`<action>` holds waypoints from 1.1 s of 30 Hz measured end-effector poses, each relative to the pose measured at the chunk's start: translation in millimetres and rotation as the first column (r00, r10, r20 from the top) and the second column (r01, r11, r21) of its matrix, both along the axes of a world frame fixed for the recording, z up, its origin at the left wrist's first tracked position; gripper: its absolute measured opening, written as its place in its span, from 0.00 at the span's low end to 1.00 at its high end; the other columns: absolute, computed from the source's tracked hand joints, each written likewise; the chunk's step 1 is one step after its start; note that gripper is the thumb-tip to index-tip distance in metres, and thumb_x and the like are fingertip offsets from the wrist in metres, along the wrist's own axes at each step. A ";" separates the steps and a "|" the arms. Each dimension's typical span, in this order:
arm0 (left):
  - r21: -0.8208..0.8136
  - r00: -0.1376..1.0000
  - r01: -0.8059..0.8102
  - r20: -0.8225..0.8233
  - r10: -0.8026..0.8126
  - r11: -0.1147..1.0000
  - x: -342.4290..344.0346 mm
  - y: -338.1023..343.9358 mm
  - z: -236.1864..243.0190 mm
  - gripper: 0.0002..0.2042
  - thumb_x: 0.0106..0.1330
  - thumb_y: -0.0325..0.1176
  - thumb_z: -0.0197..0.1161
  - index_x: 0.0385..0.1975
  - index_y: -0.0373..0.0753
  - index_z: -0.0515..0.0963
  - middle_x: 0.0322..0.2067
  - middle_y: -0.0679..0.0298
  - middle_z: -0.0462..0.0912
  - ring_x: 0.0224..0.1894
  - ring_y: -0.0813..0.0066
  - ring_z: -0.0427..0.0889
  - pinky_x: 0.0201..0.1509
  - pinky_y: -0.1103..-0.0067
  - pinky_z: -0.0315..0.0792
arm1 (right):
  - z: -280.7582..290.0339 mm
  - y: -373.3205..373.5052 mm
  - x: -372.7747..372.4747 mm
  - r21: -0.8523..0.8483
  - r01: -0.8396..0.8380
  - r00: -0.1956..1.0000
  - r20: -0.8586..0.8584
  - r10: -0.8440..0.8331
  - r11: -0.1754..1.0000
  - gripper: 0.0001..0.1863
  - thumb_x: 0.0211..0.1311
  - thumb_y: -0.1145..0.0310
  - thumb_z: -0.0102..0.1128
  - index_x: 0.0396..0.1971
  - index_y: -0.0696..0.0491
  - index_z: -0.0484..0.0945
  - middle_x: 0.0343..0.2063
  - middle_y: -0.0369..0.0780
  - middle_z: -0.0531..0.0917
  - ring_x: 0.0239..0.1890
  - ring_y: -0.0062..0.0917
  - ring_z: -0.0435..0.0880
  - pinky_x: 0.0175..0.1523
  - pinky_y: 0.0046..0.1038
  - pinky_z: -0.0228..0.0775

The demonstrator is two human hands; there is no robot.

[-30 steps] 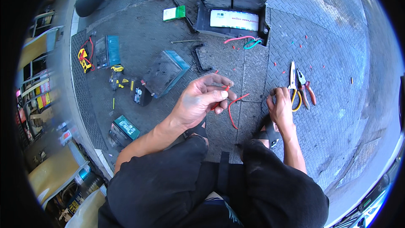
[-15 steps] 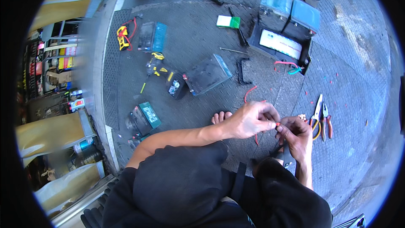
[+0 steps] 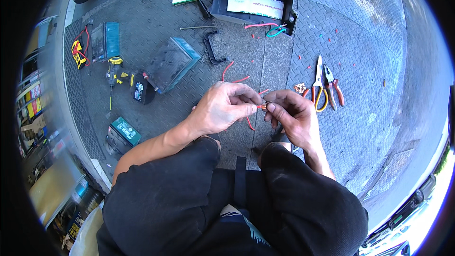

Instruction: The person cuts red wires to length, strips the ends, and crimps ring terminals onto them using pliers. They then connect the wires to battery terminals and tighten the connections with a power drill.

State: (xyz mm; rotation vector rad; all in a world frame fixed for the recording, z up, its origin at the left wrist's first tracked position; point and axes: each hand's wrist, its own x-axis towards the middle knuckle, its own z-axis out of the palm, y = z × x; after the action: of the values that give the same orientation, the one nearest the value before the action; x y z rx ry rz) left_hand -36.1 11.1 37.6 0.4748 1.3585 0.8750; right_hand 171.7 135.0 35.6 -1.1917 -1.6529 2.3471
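Before my knees, both hands meet at the fingertips. My left hand pinches a short red wire between thumb and forefinger. Opposite it, my right hand grips a small copper-coloured terminal at the wire's end; the fingers hide part of it, and I cannot tell whether the two are joined. Beyond and under the hands, cut red wires lie on the floor. Right of my right hand are a small heap of copper-coloured pieces, scissors with orange-yellow handles, and red-handled pliers.
Several batteries, one large and dark, stand on the ridged metal floor to the left, near a yellow-and-black drill. A black battery tray is at the far side, green-handled cutters by its corner. A black bracket lies between.
My view has shifted right and tilted, so the floor things appear farther left and higher. Both hands stay together on the small red piece, now with a copper-coloured part plainly showing.
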 end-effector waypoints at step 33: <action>0.194 0.968 -0.229 -0.062 0.245 0.954 -0.3 4.6 -1.5 0.05 0.81 0.26 0.63 0.49 0.31 0.79 0.30 0.67 0.80 0.27 0.87 0.76 0.24 0.85 0.68 | -92.4 93.0 152.7 0.589 -0.295 0.679 0.683 -0.269 0.753 0.08 0.55 0.75 0.62 0.32 0.63 0.78 0.21 0.47 0.83 0.24 0.46 0.80 0.36 0.42 0.73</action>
State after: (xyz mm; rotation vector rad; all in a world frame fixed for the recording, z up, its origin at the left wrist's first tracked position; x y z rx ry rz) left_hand -36.4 15.7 36.0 0.5031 1.4388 1.1984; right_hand 324.4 228.0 -56.7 -2.0290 -2.3847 0.9821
